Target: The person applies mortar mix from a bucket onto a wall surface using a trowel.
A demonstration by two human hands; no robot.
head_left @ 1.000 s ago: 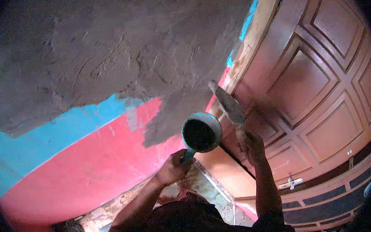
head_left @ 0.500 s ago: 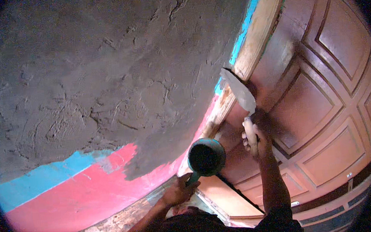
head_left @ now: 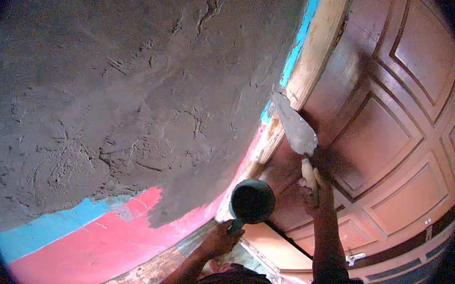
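My left hand (head_left: 220, 239) is closed round the handle of a dark round dipper (head_left: 253, 200), held near the foot of the wall; its inside is too dark to make out. In my right hand (head_left: 314, 187) is the pale handle of a pointed trowel (head_left: 297, 129), fingers wrapped about it. The trowel's blade lies across the wooden door frame (head_left: 275, 133), its tip at the edge of the wet grey plaster (head_left: 128, 107). Wet mortar shows around that tip, beside a thin blue strip of bare paint.
Below the plaster the wall is painted blue (head_left: 52, 222) and pink (head_left: 87, 254). A brown panelled door (head_left: 377, 146) with a light handle (head_left: 356, 258) stands at the right. Stained flooring (head_left: 137, 282) lies at the bottom left.
My right hand and the trowel have shifted a little downward, the blade staying across the frame. The dipper in my left hand has dropped slightly.
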